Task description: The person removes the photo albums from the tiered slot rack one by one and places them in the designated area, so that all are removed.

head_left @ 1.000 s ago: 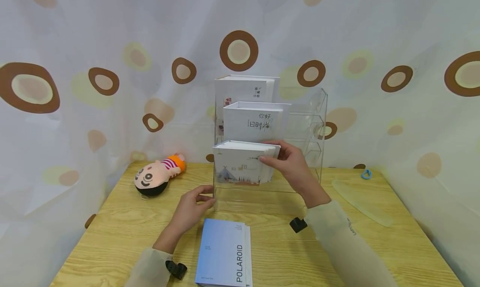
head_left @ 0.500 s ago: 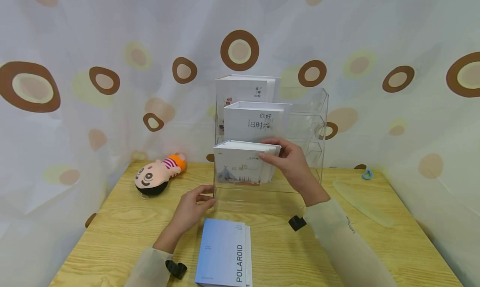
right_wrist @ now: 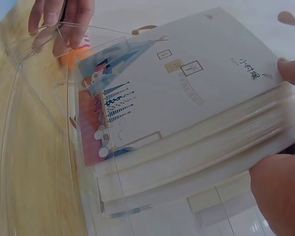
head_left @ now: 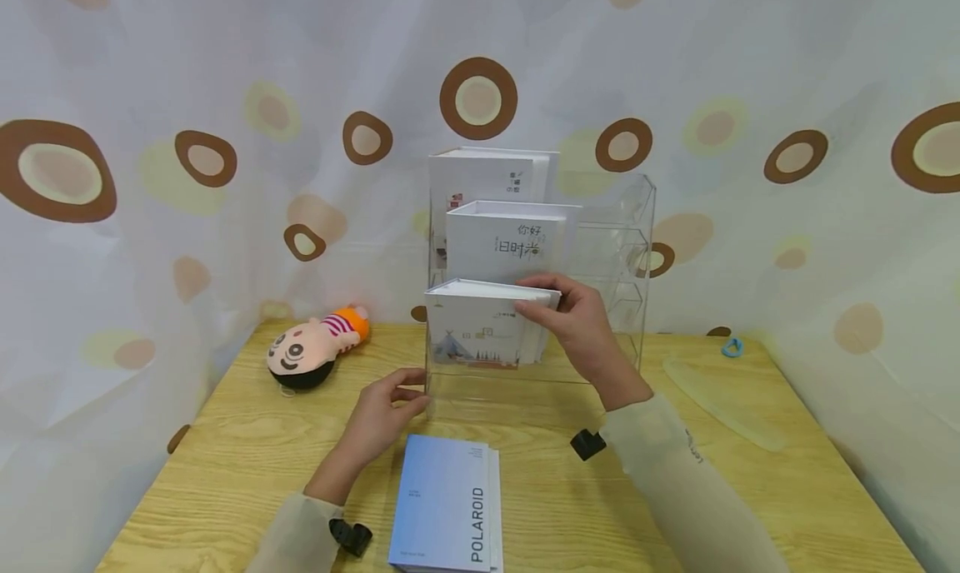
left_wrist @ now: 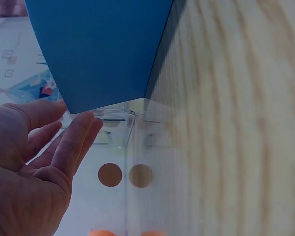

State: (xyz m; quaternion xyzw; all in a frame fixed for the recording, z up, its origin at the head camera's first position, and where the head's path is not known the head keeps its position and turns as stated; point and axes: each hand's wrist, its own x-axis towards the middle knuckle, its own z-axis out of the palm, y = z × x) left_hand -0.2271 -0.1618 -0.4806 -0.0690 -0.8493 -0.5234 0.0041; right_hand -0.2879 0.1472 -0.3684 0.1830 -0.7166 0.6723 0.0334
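Note:
A clear acrylic stepped rack (head_left: 525, 402) stands on the table, holding white photo albums on its tiers. My right hand (head_left: 581, 327) pinches the upper right corner of the lowest album (head_left: 476, 331), thumb in front and fingers behind. This album has a tent picture on its cover (right_wrist: 172, 83) and sits in the rack's front tier. My left hand (head_left: 382, 415) grips the rack's lower left side edge between thumb and fingers. A blue photo album (head_left: 442, 502) marked POLAROID lies flat on the table in front of the rack.
Two more white albums, a middle one (head_left: 502, 244) and a top one (head_left: 480, 173), stand behind. A plush doll (head_left: 315, 348) lies at the left. On the right are a pale translucent curved strip (head_left: 720, 406) and a small blue ring-like item (head_left: 732, 347). Patterned curtain surrounds the table.
My right wrist has shifted very slightly left, with the hand still on the album corner. The left hand, the rack and the albums look unchanged.

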